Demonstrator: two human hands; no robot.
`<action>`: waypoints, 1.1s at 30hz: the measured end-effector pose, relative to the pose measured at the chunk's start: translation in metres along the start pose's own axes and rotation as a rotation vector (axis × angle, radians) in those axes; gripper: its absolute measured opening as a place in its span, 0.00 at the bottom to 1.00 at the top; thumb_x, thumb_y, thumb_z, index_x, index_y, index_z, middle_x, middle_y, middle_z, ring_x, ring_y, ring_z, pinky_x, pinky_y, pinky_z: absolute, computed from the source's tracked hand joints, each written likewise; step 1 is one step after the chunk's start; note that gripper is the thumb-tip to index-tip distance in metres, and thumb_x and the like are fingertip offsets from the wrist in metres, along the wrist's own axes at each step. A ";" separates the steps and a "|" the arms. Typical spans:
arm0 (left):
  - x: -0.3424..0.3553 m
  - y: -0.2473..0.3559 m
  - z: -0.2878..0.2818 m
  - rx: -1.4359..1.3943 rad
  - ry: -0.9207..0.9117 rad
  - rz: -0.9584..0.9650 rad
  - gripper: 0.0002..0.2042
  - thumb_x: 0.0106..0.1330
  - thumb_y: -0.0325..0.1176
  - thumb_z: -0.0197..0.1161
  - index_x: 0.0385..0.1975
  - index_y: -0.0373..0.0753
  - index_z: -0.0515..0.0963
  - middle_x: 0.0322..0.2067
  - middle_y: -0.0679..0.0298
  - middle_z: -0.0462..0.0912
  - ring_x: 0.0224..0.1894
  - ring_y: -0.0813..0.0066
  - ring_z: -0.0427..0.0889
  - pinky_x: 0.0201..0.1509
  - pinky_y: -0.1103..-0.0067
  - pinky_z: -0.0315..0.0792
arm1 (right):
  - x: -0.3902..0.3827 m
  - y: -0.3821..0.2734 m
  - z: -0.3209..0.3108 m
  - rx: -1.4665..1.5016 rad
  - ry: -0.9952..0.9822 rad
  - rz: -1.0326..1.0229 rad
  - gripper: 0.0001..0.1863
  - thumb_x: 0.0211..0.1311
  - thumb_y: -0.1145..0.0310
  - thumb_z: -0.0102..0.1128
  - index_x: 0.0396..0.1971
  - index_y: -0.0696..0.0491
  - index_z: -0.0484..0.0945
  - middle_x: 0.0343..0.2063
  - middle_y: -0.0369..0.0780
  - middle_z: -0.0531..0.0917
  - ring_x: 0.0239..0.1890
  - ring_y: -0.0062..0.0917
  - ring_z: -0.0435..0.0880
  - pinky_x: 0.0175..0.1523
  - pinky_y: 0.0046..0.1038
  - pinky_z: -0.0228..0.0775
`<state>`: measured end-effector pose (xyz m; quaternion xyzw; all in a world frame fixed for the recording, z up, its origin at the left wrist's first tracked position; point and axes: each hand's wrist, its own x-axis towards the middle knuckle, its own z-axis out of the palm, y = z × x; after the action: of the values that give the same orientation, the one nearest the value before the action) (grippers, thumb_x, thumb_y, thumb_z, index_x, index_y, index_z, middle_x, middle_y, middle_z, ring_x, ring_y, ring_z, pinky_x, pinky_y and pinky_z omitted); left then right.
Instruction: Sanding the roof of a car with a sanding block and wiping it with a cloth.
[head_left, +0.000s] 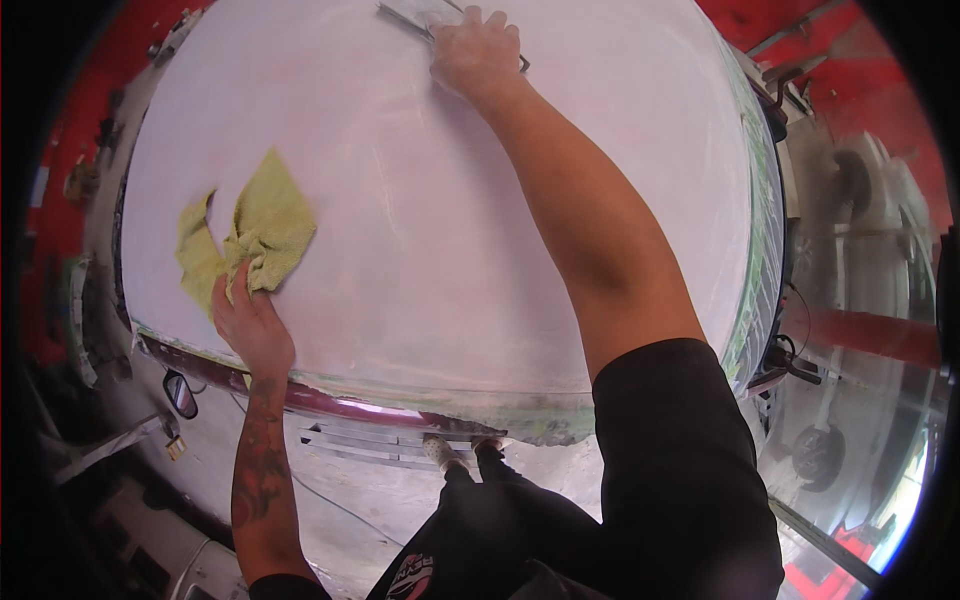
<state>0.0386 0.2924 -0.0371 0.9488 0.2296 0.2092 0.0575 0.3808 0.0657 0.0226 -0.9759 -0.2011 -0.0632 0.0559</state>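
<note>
A broad, pale pinkish-white vehicle panel (400, 290) fills the middle of the view, dull and smooth like primer or filler. My left hand (253, 325) rests near its left front edge, fingers gripping a crumpled yellow-green cloth (272, 225). Part of that cloth spreads flat on the panel beyond the fingers. Stretched far forward, my right hand (475, 55) is closed over a flat hand tool (405, 20) with a straight dark edge, pressed to the panel's far part. Its full shape is hidden by the hand and the picture's rim.
Green masking tape (752, 230) and plastic film line the panel's right side. Dark red bodywork (330, 402) shows along the near edge. A small mirror (180, 395) lies at the lower left. Wheels (818, 455) and blurred equipment stand on the right. My feet (443, 450) are below the edge.
</note>
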 end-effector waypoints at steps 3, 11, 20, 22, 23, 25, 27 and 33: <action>0.001 -0.008 -0.013 0.006 -0.010 -0.043 0.22 0.67 0.30 0.49 0.62 0.46 0.70 0.61 0.49 0.62 0.65 0.48 0.60 0.68 0.56 0.52 | -0.005 0.063 0.013 -0.149 0.121 0.042 0.24 0.66 0.56 0.48 0.62 0.34 0.70 0.50 0.47 0.76 0.51 0.48 0.76 0.54 0.45 0.71; 0.000 0.008 0.000 0.043 0.002 0.008 0.21 0.68 0.30 0.48 0.62 0.45 0.70 0.61 0.46 0.62 0.65 0.46 0.60 0.67 0.56 0.52 | -0.054 0.234 -0.017 -0.130 0.052 0.738 0.25 0.64 0.60 0.47 0.62 0.43 0.70 0.59 0.49 0.71 0.60 0.48 0.69 0.60 0.50 0.63; 0.000 -0.018 -0.008 0.032 0.015 0.020 0.21 0.70 0.32 0.47 0.62 0.45 0.69 0.61 0.45 0.62 0.64 0.45 0.61 0.67 0.55 0.53 | -0.050 0.125 0.007 -0.063 0.185 0.112 0.21 0.65 0.60 0.50 0.57 0.40 0.76 0.48 0.46 0.77 0.52 0.42 0.74 0.53 0.46 0.67; 0.000 -0.015 -0.003 0.020 0.017 0.025 0.21 0.70 0.33 0.47 0.63 0.44 0.69 0.61 0.44 0.62 0.64 0.45 0.61 0.67 0.55 0.53 | -0.077 0.213 0.000 -0.125 0.127 0.412 0.23 0.68 0.55 0.47 0.62 0.36 0.72 0.49 0.46 0.77 0.54 0.44 0.74 0.55 0.47 0.67; 0.000 -0.006 0.003 0.009 0.015 0.034 0.21 0.70 0.33 0.47 0.63 0.44 0.69 0.61 0.44 0.62 0.64 0.45 0.61 0.67 0.55 0.53 | -0.092 0.261 -0.007 -0.172 0.068 0.581 0.24 0.68 0.54 0.46 0.64 0.35 0.69 0.53 0.47 0.76 0.57 0.45 0.73 0.58 0.47 0.66; 0.002 0.001 0.004 0.021 0.031 0.032 0.21 0.70 0.33 0.48 0.63 0.44 0.69 0.61 0.44 0.62 0.64 0.45 0.61 0.67 0.55 0.53 | -0.090 0.300 -0.015 -0.141 0.033 0.689 0.24 0.68 0.55 0.45 0.63 0.40 0.71 0.56 0.48 0.73 0.59 0.46 0.71 0.60 0.47 0.65; 0.002 0.000 0.004 -0.011 0.040 0.062 0.21 0.70 0.32 0.48 0.63 0.44 0.69 0.61 0.44 0.62 0.64 0.45 0.61 0.67 0.55 0.53 | -0.071 0.285 -0.017 -0.157 0.058 0.776 0.24 0.65 0.58 0.46 0.61 0.44 0.73 0.57 0.48 0.72 0.59 0.46 0.71 0.61 0.47 0.65; 0.001 -0.006 0.000 0.028 0.035 0.027 0.20 0.70 0.32 0.48 0.62 0.44 0.69 0.60 0.44 0.63 0.64 0.44 0.61 0.67 0.56 0.53 | 0.004 0.076 0.004 0.000 0.061 0.148 0.21 0.64 0.63 0.45 0.55 0.46 0.75 0.55 0.48 0.74 0.58 0.46 0.71 0.59 0.49 0.66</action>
<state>0.0370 0.2985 -0.0385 0.9488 0.2206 0.2231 0.0375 0.4151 -0.0018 0.0124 -0.9858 -0.1265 -0.0885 0.0667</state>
